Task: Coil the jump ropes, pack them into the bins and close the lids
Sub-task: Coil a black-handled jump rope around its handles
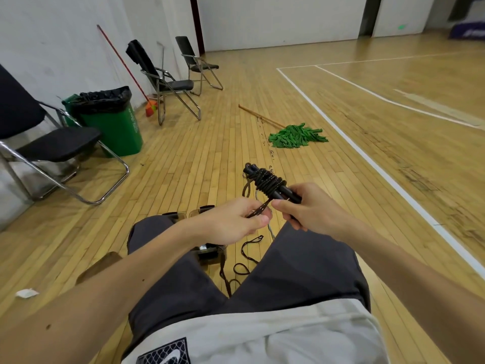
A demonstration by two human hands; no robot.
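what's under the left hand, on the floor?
A clear bin, mostly covered by the left hand and thigh; loose jump rope beside it. Bin contents can't be made out.

Green trash bin (115,127), folding chairs (168,82), green mop (296,135) on floor.

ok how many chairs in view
3, along the left wall: nearest chair at the frame's edge, middle chair past the green bin, farthest chair beyond it. More may sit off-frame.

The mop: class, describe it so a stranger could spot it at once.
Find the white court line across the wooden floor. Just left of it lies the mop, flat on the boards. Its head is green strips, unlike the red-handled broom leaning on the wall.
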